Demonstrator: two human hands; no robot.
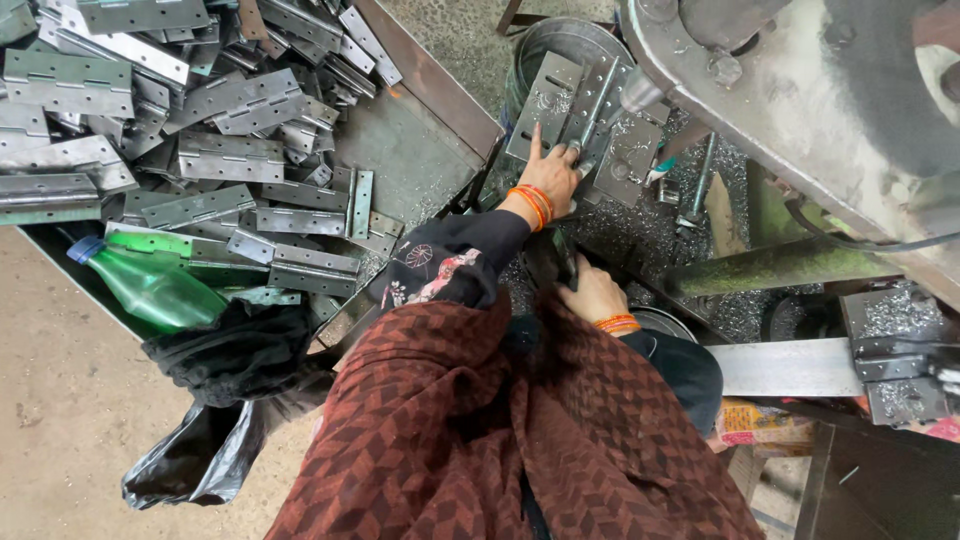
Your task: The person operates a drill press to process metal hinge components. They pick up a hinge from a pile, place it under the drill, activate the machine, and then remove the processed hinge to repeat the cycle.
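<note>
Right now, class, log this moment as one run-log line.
left hand: pressing hinge under drill | right hand: gripping dark handle | hinge pile: tray on left

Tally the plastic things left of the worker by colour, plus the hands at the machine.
Green plastic bottle: 1
Black plastic bag: 1
Hands, left hand on a metal hinge, right hand: 2
Total: 4

bare concrete floor (60,400), daylight, metal shavings (640,230) abt

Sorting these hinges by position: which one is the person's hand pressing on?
The open hinge under the left hand, on the machine; the others lie piled in the tray.
</note>
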